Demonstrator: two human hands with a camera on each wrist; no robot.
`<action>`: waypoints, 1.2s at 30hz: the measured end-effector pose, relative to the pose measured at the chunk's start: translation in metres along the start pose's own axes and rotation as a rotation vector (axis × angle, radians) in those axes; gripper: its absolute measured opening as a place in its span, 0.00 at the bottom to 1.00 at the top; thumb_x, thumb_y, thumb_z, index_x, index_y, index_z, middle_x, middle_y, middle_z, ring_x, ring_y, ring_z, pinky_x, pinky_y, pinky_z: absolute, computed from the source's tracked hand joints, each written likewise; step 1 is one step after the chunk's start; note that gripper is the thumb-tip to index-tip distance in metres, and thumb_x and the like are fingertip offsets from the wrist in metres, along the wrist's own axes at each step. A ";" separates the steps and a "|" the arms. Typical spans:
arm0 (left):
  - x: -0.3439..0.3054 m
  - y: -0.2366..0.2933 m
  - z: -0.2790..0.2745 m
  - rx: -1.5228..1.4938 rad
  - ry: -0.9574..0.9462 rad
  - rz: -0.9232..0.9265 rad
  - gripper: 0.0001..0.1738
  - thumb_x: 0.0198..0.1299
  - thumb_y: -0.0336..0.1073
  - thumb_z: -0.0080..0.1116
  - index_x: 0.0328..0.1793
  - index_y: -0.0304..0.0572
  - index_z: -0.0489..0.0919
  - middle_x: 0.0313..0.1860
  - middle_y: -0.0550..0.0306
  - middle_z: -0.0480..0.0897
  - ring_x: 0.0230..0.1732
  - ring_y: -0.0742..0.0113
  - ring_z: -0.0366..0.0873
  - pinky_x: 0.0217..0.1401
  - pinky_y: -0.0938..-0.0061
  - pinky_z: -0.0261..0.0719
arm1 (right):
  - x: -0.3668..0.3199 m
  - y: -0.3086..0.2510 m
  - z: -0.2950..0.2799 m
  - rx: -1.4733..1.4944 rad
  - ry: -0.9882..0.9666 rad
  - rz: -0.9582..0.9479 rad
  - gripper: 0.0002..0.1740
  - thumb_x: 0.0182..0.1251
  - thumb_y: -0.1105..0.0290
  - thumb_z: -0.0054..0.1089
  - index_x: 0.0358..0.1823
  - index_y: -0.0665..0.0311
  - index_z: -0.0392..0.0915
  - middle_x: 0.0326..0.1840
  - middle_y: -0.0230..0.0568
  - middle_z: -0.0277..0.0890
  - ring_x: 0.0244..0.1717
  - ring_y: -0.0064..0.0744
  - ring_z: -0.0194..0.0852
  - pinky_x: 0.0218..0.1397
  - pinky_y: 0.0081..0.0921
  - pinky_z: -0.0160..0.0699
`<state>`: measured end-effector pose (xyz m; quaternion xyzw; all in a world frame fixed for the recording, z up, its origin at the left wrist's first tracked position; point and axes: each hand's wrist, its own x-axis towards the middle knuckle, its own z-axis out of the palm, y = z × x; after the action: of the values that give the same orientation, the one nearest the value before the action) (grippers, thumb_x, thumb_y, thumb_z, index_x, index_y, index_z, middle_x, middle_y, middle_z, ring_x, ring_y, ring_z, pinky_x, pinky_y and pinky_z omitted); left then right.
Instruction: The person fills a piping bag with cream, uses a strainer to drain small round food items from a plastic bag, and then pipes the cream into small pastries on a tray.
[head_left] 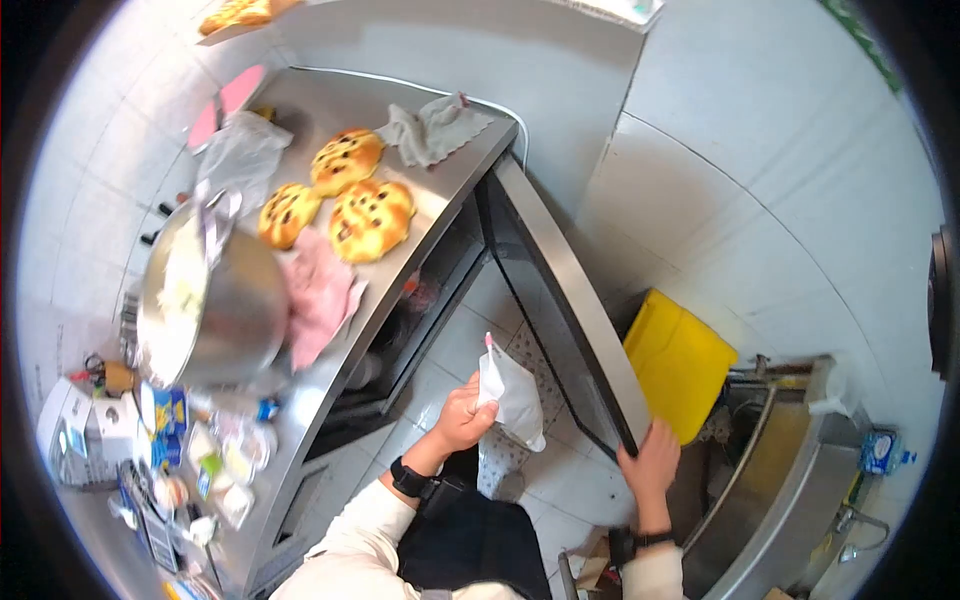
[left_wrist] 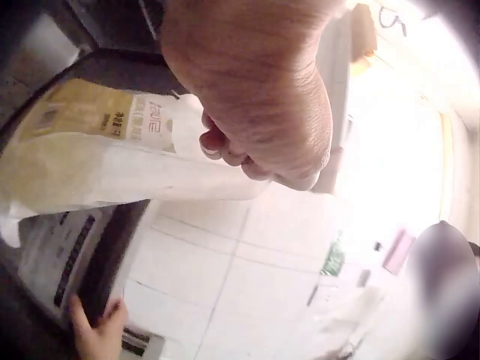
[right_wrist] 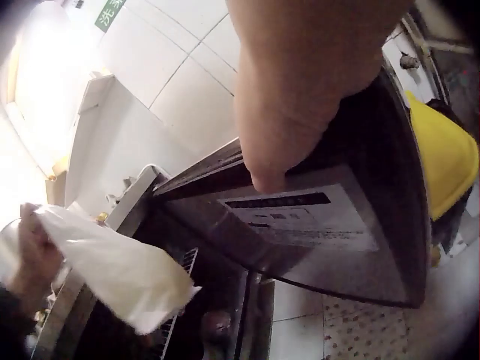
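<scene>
My left hand [head_left: 464,416] grips a white plastic pouch [head_left: 516,402] by its gathered end, in front of the opened under-counter fridge. Yellow panels and red print show on the pouch [left_wrist: 79,161] in the left wrist view; its body hangs away from the fist. Over at the free edge of the fridge door [head_left: 568,290], my right hand [head_left: 652,462] holds on with thumb and fingers around the edge. The door stands swung out from the steel counter. A printed label [right_wrist: 300,217] covers part of the door's inner face. Inside, a wire shelf [right_wrist: 176,304] shows beside the pouch.
Several speckled buns [head_left: 370,220] lie on the counter near a pink cloth [head_left: 318,295] and a grey cloth [head_left: 435,130]. A large metal pot [head_left: 235,310] stands left of them. Behind the door is a yellow bin lid [head_left: 675,365], with a steel sink [head_left: 790,490] farther right.
</scene>
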<state>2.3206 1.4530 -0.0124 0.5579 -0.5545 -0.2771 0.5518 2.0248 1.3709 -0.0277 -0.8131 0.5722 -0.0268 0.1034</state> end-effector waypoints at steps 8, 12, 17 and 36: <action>-0.120 0.208 -0.053 -0.056 -0.051 0.237 0.12 0.52 0.28 0.44 0.17 0.37 0.63 0.18 0.50 0.69 0.23 0.52 0.66 0.42 0.58 0.63 | -0.045 -0.020 0.021 0.095 -0.016 -0.198 0.46 0.43 0.60 0.62 0.61 0.73 0.49 0.59 0.58 0.54 0.59 0.54 0.51 0.61 0.41 0.51; -0.201 0.280 -0.089 0.107 0.079 0.208 0.12 0.51 0.27 0.43 0.16 0.37 0.61 0.17 0.51 0.68 0.23 0.51 0.66 0.42 0.58 0.63 | -0.069 -0.058 0.035 0.169 -0.083 -0.228 0.49 0.44 0.61 0.63 0.62 0.74 0.43 0.61 0.58 0.51 0.62 0.56 0.46 0.63 0.43 0.48; -0.302 0.333 -0.109 0.353 0.410 0.131 0.10 0.49 0.28 0.43 0.17 0.36 0.65 0.18 0.50 0.70 0.24 0.51 0.68 0.42 0.60 0.65 | -0.086 -0.119 0.043 0.154 -0.171 -0.045 0.51 0.44 0.63 0.65 0.65 0.66 0.38 0.64 0.53 0.45 0.64 0.53 0.42 0.62 0.45 0.49; -0.597 0.394 -0.211 0.550 0.941 0.018 0.12 0.50 0.29 0.44 0.15 0.37 0.64 0.15 0.54 0.68 0.20 0.57 0.63 0.37 0.65 0.64 | -0.465 -0.537 -0.077 0.960 -1.130 -1.651 0.27 0.53 0.73 0.56 0.57 0.64 0.61 0.56 0.40 0.64 0.58 0.35 0.58 0.59 0.31 0.57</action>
<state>2.2535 2.1588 0.2208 0.7407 -0.3043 0.1628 0.5764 2.3486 1.9696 0.1895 -0.7155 -0.3443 0.0683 0.6040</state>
